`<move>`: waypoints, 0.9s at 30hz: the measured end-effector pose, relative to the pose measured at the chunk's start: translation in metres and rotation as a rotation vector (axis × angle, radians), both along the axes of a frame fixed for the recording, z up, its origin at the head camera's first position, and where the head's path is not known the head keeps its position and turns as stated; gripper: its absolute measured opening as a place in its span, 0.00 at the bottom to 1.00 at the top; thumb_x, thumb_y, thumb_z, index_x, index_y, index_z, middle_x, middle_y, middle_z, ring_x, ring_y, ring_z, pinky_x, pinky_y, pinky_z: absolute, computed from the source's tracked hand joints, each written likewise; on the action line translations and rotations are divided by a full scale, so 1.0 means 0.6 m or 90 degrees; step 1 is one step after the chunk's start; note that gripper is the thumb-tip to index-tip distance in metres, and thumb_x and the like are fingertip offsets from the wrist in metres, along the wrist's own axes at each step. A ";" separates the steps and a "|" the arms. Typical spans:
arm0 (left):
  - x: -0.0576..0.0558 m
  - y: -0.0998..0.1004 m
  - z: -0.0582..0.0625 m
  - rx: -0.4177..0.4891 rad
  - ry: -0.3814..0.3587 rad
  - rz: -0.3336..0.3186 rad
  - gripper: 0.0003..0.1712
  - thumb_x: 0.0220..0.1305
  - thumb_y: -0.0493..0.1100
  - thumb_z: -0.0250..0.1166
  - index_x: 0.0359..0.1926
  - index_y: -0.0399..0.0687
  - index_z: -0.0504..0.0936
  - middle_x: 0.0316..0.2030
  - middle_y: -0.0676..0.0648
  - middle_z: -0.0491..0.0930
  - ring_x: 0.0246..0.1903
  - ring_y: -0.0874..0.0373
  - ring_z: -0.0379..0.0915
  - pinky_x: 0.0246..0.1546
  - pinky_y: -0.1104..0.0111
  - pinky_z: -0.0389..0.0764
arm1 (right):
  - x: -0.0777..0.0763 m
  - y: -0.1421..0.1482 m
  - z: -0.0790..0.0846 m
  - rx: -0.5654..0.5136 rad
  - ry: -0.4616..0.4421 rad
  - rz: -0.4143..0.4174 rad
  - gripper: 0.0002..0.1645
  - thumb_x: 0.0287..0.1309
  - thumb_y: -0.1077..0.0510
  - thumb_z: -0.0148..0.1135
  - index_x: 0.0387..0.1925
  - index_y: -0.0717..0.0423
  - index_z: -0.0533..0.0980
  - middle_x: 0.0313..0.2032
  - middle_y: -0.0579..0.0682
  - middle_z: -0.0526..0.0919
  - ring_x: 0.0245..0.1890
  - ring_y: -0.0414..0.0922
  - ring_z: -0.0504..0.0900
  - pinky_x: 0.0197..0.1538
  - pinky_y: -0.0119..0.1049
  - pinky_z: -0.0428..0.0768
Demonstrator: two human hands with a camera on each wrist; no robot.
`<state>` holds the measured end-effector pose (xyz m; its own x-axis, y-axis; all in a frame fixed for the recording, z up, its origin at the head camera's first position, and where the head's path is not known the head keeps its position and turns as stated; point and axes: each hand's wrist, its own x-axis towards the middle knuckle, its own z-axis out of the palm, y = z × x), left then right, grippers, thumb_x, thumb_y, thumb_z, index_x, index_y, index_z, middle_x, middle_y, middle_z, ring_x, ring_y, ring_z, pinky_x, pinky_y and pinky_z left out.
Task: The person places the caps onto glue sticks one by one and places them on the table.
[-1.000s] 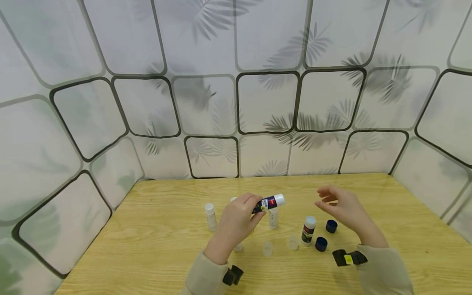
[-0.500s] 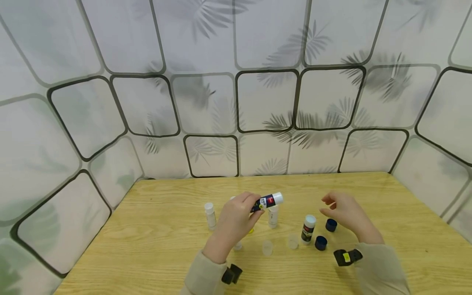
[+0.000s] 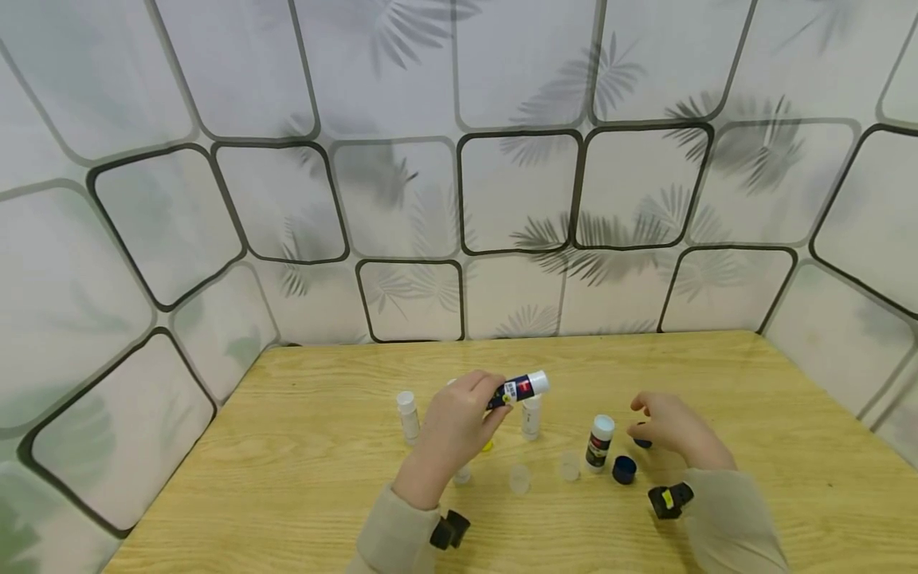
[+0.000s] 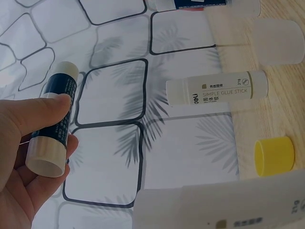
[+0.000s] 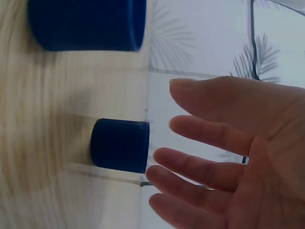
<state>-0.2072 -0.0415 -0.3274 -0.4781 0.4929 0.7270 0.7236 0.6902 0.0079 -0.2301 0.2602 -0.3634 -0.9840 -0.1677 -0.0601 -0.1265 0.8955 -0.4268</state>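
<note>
My left hand (image 3: 455,426) grips a dark blue glue stick (image 3: 515,391) by its body, tilted above the table. Its white end points right in the head view. In the left wrist view the thumb lies across the glue stick (image 4: 56,112), fingers wrapped behind. My right hand (image 3: 674,426) hovers over a dark blue cap, mostly hidden beneath it in the head view. From the right wrist, the fingertips show right beside this cap (image 5: 120,145), fingers loosely bent and holding nothing. A second dark blue cap (image 3: 624,470) stands nearer me.
Another dark-labelled glue stick (image 3: 599,442) stands upright left of the caps. White glue sticks stand on the left, one (image 3: 408,418) far left and one (image 3: 531,420) behind the held stick. Two translucent caps (image 3: 519,479) and a yellow cap (image 4: 274,156) rest on the wooden table (image 3: 301,462).
My right hand has lowered toward the table and now covers most of the farther dark blue cap. The left hand keeps its grip on the glue stick, almost still.
</note>
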 end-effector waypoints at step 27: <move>-0.001 0.000 0.000 -0.013 -0.008 0.009 0.16 0.47 0.43 0.69 0.37 0.40 0.79 0.32 0.49 0.78 0.31 0.61 0.75 0.31 0.73 0.76 | 0.000 -0.001 -0.017 -0.025 -0.051 0.030 0.12 0.44 0.67 0.61 0.34 0.66 0.72 0.33 0.57 0.75 0.33 0.51 0.74 0.33 0.45 0.73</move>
